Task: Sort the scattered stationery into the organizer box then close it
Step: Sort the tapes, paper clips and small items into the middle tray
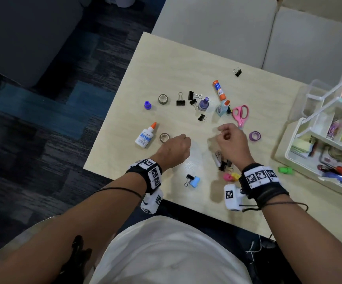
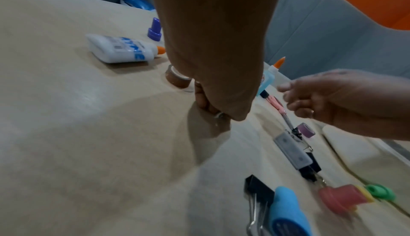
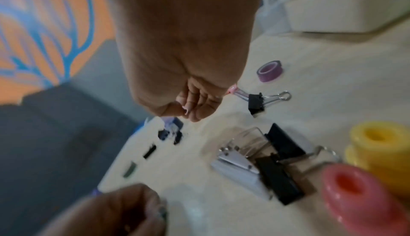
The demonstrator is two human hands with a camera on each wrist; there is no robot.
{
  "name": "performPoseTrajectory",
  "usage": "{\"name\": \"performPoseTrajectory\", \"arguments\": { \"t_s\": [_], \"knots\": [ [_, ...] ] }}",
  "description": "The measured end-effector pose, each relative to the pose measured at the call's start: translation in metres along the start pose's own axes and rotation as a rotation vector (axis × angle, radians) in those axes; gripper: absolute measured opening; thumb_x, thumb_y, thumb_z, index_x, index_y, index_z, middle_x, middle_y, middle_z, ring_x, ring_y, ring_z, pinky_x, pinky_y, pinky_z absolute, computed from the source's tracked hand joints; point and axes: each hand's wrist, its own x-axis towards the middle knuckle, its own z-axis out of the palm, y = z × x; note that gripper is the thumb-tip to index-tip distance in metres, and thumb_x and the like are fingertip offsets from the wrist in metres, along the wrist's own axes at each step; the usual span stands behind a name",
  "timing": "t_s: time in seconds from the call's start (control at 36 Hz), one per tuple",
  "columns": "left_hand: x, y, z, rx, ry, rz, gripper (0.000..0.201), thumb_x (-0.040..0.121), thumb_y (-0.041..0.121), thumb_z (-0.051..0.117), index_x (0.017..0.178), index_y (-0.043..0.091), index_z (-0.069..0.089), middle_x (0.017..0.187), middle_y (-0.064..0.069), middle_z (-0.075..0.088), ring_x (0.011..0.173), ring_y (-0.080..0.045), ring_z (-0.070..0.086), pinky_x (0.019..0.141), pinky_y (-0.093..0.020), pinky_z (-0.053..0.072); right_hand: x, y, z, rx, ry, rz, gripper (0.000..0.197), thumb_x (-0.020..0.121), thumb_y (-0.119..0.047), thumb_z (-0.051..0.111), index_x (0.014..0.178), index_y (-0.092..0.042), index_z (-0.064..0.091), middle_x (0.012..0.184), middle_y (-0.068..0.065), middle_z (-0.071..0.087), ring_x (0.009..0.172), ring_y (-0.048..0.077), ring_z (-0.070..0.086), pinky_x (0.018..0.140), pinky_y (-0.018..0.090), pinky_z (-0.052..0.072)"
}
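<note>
The white organizer box (image 1: 295, 138) stands open at the table's right edge, part filled. My left hand (image 1: 182, 140) hovers in a fist beside a brown tape roll (image 1: 164, 137); whether it pinches anything is hidden (image 2: 208, 106). My right hand (image 1: 222, 132) hangs with loosely curled fingers (image 3: 195, 104) and nothing in it, just short of the pink scissors (image 1: 240, 114) and above a small stapler (image 1: 218, 157) with black binder clips. A white glue bottle (image 1: 145, 136), a purple tape roll (image 1: 254, 136) and a glue stick (image 1: 219, 90) lie scattered.
More binder clips (image 1: 180, 99), a grey tape roll (image 1: 163, 99), a purple bottle (image 1: 204, 103) and a blue glue bottle (image 1: 222, 107) lie farther back. Blue (image 1: 195, 181), pink (image 1: 227, 177), yellow (image 1: 236, 176) and green (image 1: 286, 170) pieces lie near my wrists. The table's left edge drops to carpet.
</note>
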Motion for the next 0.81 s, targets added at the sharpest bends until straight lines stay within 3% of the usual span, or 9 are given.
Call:
{"name": "performPoseTrajectory", "arguments": {
  "t_s": [0.08, 0.14, 0.25, 0.31, 0.39, 0.5, 0.61, 0.72, 0.81],
  "knots": [
    [0.0, 0.0, 0.003, -0.115, 0.02, -0.054, 0.012, 0.099, 0.016, 0.052, 0.099, 0.007, 0.059, 0.102, -0.015, 0.06, 0.089, -0.031, 0.059, 0.078, -0.045, 0.051, -0.013, 0.002, -0.007, 0.319, 0.009, 0.21, 0.024, 0.098, -0.006, 0.05, 0.093, -0.012, 0.072, 0.073, 0.001, 0.063, 0.062, 0.013, 0.055, 0.056, 0.022, 0.046],
    [0.002, 0.001, 0.004, -0.22, 0.049, -0.084, 0.008, 0.095, 0.014, 0.058, 0.089, 0.009, 0.058, 0.09, -0.009, 0.061, 0.08, -0.029, 0.059, 0.074, -0.047, 0.052, -0.021, 0.001, -0.007, 0.575, -0.007, 0.368, 0.026, 0.094, -0.003, 0.044, 0.084, -0.007, 0.068, 0.066, 0.006, 0.059, 0.06, 0.02, 0.051, 0.052, 0.028, 0.04],
    [0.004, 0.02, -0.011, -0.476, 0.098, -0.125, 0.007, 0.093, 0.016, 0.064, 0.086, 0.014, 0.062, 0.081, 0.005, 0.063, 0.076, -0.016, 0.059, 0.069, -0.033, 0.049, -0.033, -0.002, -0.001, 0.856, -0.105, 0.55, 0.025, 0.095, -0.002, 0.04, 0.078, -0.004, 0.059, 0.07, 0.01, 0.052, 0.059, 0.021, 0.048, 0.053, 0.029, 0.031],
    [0.003, 0.035, -0.018, -0.56, 0.113, -0.081, 0.006, 0.094, 0.017, 0.065, 0.088, 0.015, 0.064, 0.08, 0.003, 0.066, 0.073, -0.015, 0.061, 0.066, -0.029, 0.049, -0.036, -0.002, 0.003, 0.876, -0.185, 0.591, 0.029, 0.101, -0.012, 0.043, 0.079, -0.004, 0.06, 0.072, 0.011, 0.052, 0.055, 0.019, 0.05, 0.05, 0.028, 0.035],
    [-0.003, 0.058, -0.026, -0.612, 0.102, 0.05, 0.006, 0.094, 0.02, 0.068, 0.09, 0.017, 0.066, 0.083, 0.003, 0.066, 0.074, -0.015, 0.062, 0.068, -0.029, 0.051, -0.039, -0.007, 0.008, 0.922, -0.259, 0.633, 0.038, 0.111, -0.026, 0.04, 0.093, -0.003, 0.063, 0.071, 0.011, 0.065, 0.053, 0.017, 0.063, 0.047, 0.024, 0.049],
    [-0.005, 0.069, -0.026, -0.4, 0.08, 0.177, 0.007, 0.091, 0.027, 0.073, 0.096, 0.022, 0.072, 0.096, 0.003, 0.06, 0.086, -0.014, 0.059, 0.077, -0.036, 0.052, -0.036, -0.008, 0.013, 1.109, -0.246, 0.716, 0.031, 0.11, -0.03, 0.048, 0.102, -0.004, 0.063, 0.081, 0.011, 0.066, 0.072, 0.02, 0.066, 0.056, 0.029, 0.059],
    [-0.011, 0.058, -0.026, -0.537, 0.169, 0.183, 0.02, 0.09, 0.032, 0.079, 0.106, 0.023, 0.071, 0.099, 0.006, 0.057, 0.083, -0.006, 0.059, 0.075, -0.022, 0.051, -0.04, -0.005, 0.011, 1.016, -0.196, 0.66, 0.029, 0.111, -0.023, 0.047, 0.091, -0.006, 0.061, 0.072, 0.006, 0.059, 0.054, 0.014, 0.046, 0.047, 0.026, 0.045],
    [-0.024, 0.033, -0.024, -0.534, 0.252, 0.082, 0.017, 0.093, 0.029, 0.076, 0.106, 0.023, 0.068, 0.097, 0.006, 0.059, 0.07, -0.01, 0.059, 0.072, -0.032, 0.053, -0.063, -0.001, 0.001, 0.706, -0.203, 0.488, 0.039, 0.11, -0.026, 0.046, 0.072, -0.017, 0.047, 0.063, 0.0, 0.037, 0.051, 0.015, 0.031, 0.044, 0.024, 0.028],
    [-0.039, 0.023, -0.013, -0.31, 0.049, 0.245, 0.029, 0.092, 0.036, 0.076, 0.115, 0.023, 0.065, 0.105, 0.005, 0.058, 0.07, -0.006, 0.05, 0.07, -0.036, 0.052, -0.085, 0.014, -0.003, 0.478, -0.208, 0.422, 0.041, 0.107, -0.031, 0.05, 0.068, -0.019, 0.044, 0.065, 0.002, 0.034, 0.05, 0.014, 0.028, 0.046, 0.024, 0.025]
  ]
}}
